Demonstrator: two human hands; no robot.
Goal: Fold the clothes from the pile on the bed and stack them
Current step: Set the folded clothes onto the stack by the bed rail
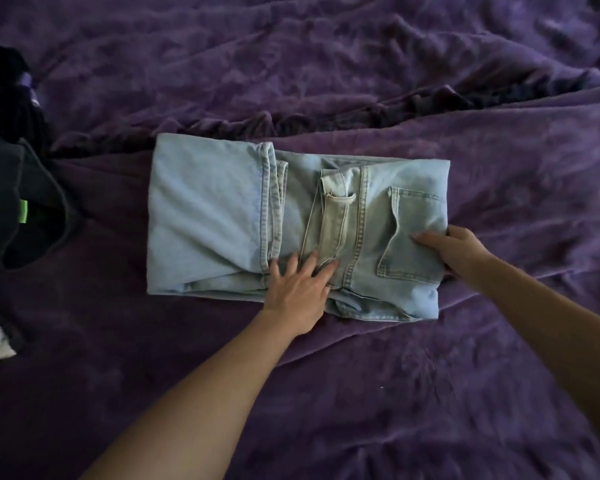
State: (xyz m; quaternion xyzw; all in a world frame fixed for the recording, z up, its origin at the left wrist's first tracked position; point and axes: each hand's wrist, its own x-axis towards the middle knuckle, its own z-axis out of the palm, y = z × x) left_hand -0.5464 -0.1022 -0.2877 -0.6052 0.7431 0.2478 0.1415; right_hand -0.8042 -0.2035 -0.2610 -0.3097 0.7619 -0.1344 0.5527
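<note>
Purple blanket (326, 64) is lying rumpled over the whole bed. The jeans (208, 209) are sitting at its middle, already folded down to a thick rectangle with a back pocket (413, 233) facing up on the right. At the far left a pile (14, 168) of dark clothes is waiting, a green tag (23, 211) showing on it.

The left hand (297, 289) is pressing flat on the jeans by their near edge, fingers straight and spread, holding nothing. The right hand (461, 251) is gripping the right end of the jeans: its thumb is lying on top beside the pocket, and the fingers appear to be curling under the edge.

Judging by this, the person is working on a last fold of the jeans. The next move is probably calling for lifting the right end over the pinned middle toward the left, keeping the layers from sliding, then smoothing the bundle.
</note>
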